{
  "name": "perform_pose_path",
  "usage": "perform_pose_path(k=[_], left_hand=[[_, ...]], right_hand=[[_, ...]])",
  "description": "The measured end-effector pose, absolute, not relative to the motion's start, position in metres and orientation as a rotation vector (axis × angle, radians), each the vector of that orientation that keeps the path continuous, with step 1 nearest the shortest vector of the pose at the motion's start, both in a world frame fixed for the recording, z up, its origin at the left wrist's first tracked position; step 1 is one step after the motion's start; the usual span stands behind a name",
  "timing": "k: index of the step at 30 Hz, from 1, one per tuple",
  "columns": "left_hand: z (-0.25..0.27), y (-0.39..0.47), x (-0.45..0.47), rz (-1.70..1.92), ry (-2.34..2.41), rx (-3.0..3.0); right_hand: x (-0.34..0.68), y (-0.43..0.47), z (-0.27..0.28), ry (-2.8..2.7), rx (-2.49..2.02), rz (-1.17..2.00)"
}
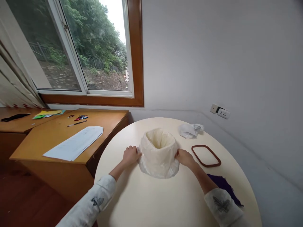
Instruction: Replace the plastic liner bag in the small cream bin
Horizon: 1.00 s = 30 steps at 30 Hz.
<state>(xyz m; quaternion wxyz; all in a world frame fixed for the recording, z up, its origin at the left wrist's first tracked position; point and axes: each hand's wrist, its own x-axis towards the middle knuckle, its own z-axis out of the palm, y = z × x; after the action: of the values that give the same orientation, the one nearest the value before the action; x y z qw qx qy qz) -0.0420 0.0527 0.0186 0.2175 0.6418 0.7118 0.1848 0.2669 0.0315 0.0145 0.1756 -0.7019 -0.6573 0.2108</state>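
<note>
A white plastic bag (158,160) covers a small upright bin on the round table. Its upper edge is folded over the opening, and the loose skirt hangs down around the outside. The bin's own wall is hidden under the film. At the left side of the bag, my left hand (130,155) is closed, pinching the film. My right hand (185,157) pinches the bag's edge on the opposite side. Just right of that hand lies a brown rounded-square ring (219,160), flat on the table.
Behind the ring is a crumpled bundle of white plastic bags (188,130). A dark purple cloth (223,186) lies near my right forearm. To the left, a wooden desk (113,121) holds paper sheets (75,142), a pen (77,123) and scissors (80,118). The wall stands close behind the round table (151,201).
</note>
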Motion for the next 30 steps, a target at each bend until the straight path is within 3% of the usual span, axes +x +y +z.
perform_pose_path(k=[5, 13, 30], left_hand=[[0.034, 0.057, -0.037, 0.572, 1.785, 1.615], [0.096, 0.069, -0.048, 0.993, 1.293, 1.301], [0.175, 0.045, -0.082, 1.346, 0.774, 1.088]], right_hand=[[0.276, 0.035, 0.019, -1.687, -1.790, 0.815], [0.290, 0.036, 0.057, -1.216, -1.289, 1.121], [0.305, 0.005, 0.132, -0.904, -0.562, 1.267]])
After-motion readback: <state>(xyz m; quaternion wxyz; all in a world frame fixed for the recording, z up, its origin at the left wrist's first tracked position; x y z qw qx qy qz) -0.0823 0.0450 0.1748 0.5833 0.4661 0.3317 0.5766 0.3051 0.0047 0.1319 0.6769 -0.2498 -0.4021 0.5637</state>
